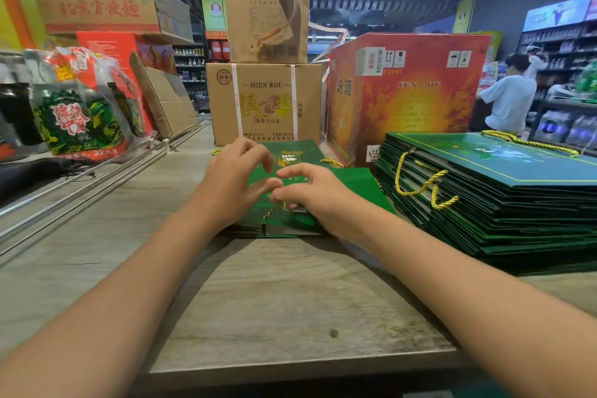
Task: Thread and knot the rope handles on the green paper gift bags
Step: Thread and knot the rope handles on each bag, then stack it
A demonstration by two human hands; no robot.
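A flat green gift bag (292,155) with gold print lies on a small pile of the same bags in the middle of the counter. Both hands hover over it, fingers curled. The thumb of my left hand (234,181) reaches toward my right hand (311,195), and their tips meet above the bag. Whatever is between the fingertips is hidden. A short gold strand (267,213) shows just under the hands. Yellow rope ends (332,162) stick out at the bag's far corners.
A tall stack of green bags (484,203) with yellow rope handles (416,184) stands at my right. Cardboard liquor boxes (265,103) and a red carton (407,94) stand behind. Packaged goods (77,116) lie at the left. A person (510,97) stands far right.
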